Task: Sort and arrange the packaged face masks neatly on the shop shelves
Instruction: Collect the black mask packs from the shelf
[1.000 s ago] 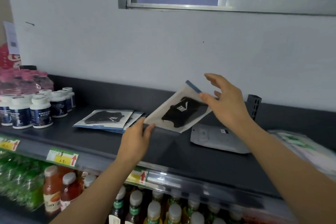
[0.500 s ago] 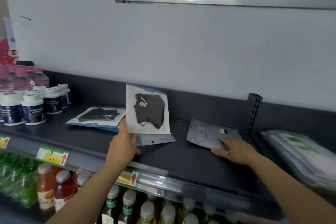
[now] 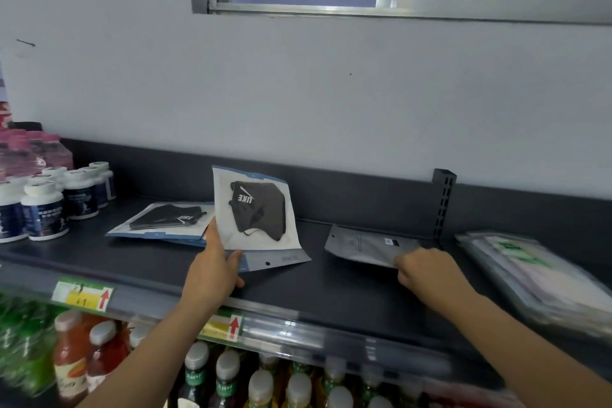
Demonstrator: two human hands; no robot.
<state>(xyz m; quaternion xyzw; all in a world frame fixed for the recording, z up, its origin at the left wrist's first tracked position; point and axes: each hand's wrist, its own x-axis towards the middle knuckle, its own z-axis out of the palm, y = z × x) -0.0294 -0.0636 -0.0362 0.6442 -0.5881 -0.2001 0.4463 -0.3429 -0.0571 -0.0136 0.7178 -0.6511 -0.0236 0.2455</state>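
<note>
With left hand point(image 3: 213, 272) gripping the black mask packet point(image 3: 256, 212), right hand point(image 3: 427, 270) pinching the grey packet point(image 3: 367, 245), best square edges to the 9 o'clock stack point(image 3: 165, 222).

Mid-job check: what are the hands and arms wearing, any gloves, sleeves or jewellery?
Nothing worn shows. The left hand and right hand are ungloved; both forearms are bare to the frame's edge, with no sleeve, watch or bracelet. Some fingers are hidden, so rings are uncertain.
</note>
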